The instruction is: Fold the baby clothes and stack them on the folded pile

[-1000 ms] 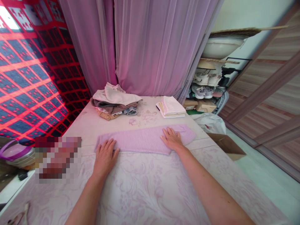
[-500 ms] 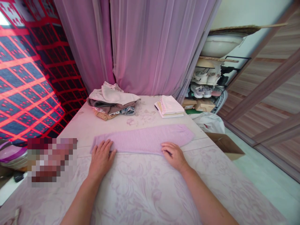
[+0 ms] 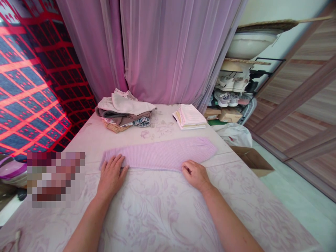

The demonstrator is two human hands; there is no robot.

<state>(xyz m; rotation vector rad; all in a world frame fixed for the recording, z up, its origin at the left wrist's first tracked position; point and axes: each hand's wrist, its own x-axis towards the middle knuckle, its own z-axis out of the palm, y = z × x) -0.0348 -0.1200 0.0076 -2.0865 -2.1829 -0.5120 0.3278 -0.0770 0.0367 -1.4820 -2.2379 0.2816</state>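
Note:
A long, narrow folded lilac knit garment [image 3: 160,154] lies flat across a table covered with a pale floral cloth [image 3: 162,217]. My left hand [image 3: 111,173] lies flat and open on the garment's left end, fingers stretched out. At the near edge of the garment, right of its middle, my right hand [image 3: 195,173] has its fingers curled at the fabric's hem, seemingly pinching it.
A heap of folded clothes [image 3: 123,112] sits on a woven tray at the table's back left. A small stack of folded pale cloths [image 3: 189,116] lies at the back right. Pink curtains [image 3: 168,49] hang behind. A cardboard box [image 3: 252,159] and shoe rack [image 3: 233,92] stand to the right.
My right hand slid back from on top of the garment's right part to its near edge and curled its fingers. My left hand stayed flat on the left end.

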